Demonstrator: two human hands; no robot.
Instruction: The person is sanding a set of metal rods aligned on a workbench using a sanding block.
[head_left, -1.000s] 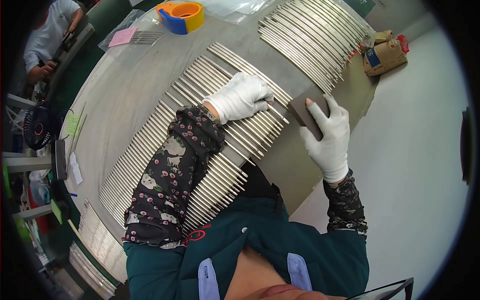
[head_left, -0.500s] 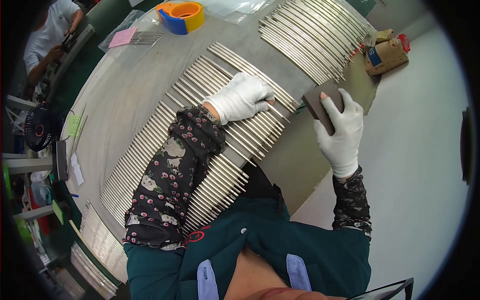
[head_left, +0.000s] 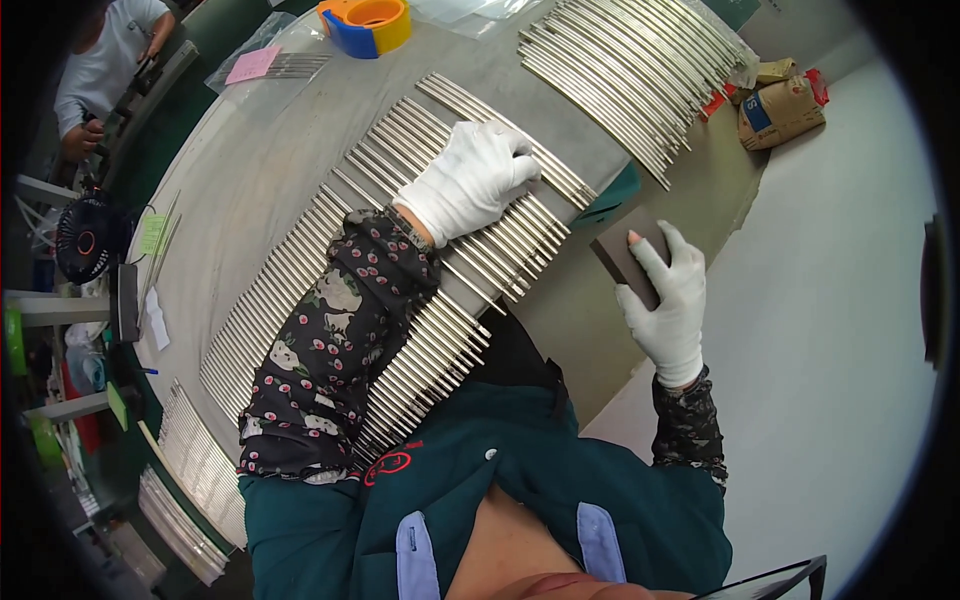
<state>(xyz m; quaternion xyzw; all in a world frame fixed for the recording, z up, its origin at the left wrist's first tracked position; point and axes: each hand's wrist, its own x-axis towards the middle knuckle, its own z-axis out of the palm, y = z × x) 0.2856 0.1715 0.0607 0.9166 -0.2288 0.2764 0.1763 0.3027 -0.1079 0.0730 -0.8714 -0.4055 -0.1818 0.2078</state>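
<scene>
My left hand [head_left: 468, 183], in a white glove, rests over the rows of thin shiny metal rods [head_left: 520, 245] on the grey table. Its fingers are curled together near a narrow strip of rods [head_left: 510, 135], and whatever they may grip is hidden. My right hand [head_left: 673, 300], also gloved in white with a bare fingertip showing, grips a flat dark grey-brown block [head_left: 632, 258] that resembles a sanding block. The block is off the table's right edge, apart from the rods.
Another bundle of rods [head_left: 630, 80] lies at the far right of the table. A yellow-and-blue tape dispenser [head_left: 372, 25] stands at the back. Beyond the right edge is a brown sack [head_left: 783, 110]. At left are a small fan [head_left: 85, 243] and a person [head_left: 105, 70].
My left hand has shifted slightly up and left over the rods. My right hand has moved down and a little left with the block, exposing a teal thing by the table edge.
</scene>
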